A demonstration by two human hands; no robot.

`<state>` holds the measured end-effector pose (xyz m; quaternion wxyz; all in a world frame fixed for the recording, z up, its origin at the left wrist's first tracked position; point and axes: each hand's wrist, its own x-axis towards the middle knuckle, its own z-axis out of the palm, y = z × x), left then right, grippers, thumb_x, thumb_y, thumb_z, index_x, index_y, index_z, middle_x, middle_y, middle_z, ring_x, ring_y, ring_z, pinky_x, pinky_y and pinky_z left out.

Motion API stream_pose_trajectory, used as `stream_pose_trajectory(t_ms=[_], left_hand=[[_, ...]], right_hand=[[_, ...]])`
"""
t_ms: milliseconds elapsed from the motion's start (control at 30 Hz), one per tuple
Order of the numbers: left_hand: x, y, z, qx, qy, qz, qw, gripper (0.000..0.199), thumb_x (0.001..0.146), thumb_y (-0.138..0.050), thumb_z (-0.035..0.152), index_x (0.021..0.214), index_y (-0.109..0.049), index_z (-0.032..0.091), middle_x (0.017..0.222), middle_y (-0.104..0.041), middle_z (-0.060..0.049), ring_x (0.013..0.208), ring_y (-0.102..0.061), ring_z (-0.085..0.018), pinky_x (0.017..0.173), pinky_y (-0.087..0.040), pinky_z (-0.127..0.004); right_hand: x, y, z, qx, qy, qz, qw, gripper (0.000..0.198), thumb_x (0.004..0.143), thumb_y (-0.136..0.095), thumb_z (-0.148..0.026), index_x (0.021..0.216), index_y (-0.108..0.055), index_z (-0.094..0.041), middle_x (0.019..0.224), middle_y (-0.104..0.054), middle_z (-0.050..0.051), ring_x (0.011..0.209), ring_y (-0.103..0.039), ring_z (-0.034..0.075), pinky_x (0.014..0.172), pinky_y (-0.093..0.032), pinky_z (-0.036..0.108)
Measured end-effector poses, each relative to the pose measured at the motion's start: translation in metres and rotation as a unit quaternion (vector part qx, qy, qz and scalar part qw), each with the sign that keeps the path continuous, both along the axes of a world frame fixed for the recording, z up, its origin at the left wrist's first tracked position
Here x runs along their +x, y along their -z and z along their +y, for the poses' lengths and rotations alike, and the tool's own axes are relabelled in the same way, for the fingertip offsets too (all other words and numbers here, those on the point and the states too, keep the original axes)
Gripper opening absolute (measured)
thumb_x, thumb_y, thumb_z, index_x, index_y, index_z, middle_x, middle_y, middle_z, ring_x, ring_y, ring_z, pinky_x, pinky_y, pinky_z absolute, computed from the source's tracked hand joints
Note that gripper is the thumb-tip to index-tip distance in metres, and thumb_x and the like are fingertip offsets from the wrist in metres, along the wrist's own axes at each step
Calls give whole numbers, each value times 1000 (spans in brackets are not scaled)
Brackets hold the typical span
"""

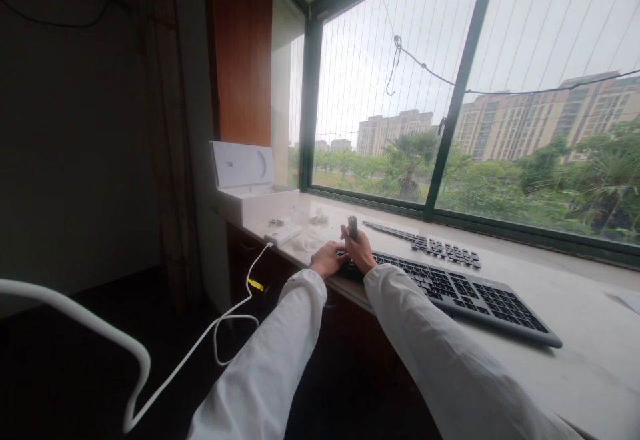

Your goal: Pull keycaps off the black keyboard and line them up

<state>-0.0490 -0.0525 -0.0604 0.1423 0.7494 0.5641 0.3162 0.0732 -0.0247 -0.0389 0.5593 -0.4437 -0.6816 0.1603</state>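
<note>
Clamped in the right hand (361, 251), upright above the near left corner of the keyboard (453, 290): a small dark tool (353, 227), probably a keycap puller; left hand (327, 259) curled beside it, steadying the keyboard's end, whether closed on anything impossible to tell. Likely mid-way through pulling keycaps, judging by the rows of loose keycaps (425, 243) laid out behind on the pale windowsill (575, 307); next calls for seating the tool squarely over one cap and lifting straight. Further left, an open white box (250, 190) and a white cable (215, 330) trailing off the ledge.
</note>
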Motion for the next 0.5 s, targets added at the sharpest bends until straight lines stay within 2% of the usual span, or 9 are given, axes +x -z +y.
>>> stream_pose_trajectory(t_ms=[300, 400, 500], left_hand=[[2, -2, -6, 3, -23, 11, 1000, 31, 87, -57, 47, 111, -69, 31, 126, -64, -2, 109, -62, -25, 87, -49, -33], [2, -1, -2, 6, -25, 4, 1000, 33, 87, -56, 50, 109, -70, 30, 127, -63, -2, 111, -61, -25, 88, -48, -32], [2, 0, 0, -3, -14, -13, 1000, 34, 86, -57, 53, 107, -71, 31, 126, -64, -1, 111, -61, -24, 90, -47, -33]], right_hand=[[-6, 1, 0, -27, -15, -17, 999, 46, 83, -48, -57, 58, -59, -20, 59, -62, 4, 61, -59, 18, 62, -41, 29], [-9, 0, 4, -56, 27, 3, 998, 44, 84, -47, -54, 59, -60, -20, 63, -64, 5, 64, -60, 19, 62, -41, 29], [-8, 1, 14, -99, 98, 69, 988, 43, 82, -47, -55, 58, -58, -21, 59, -61, 4, 59, -57, 19, 57, -40, 29]])
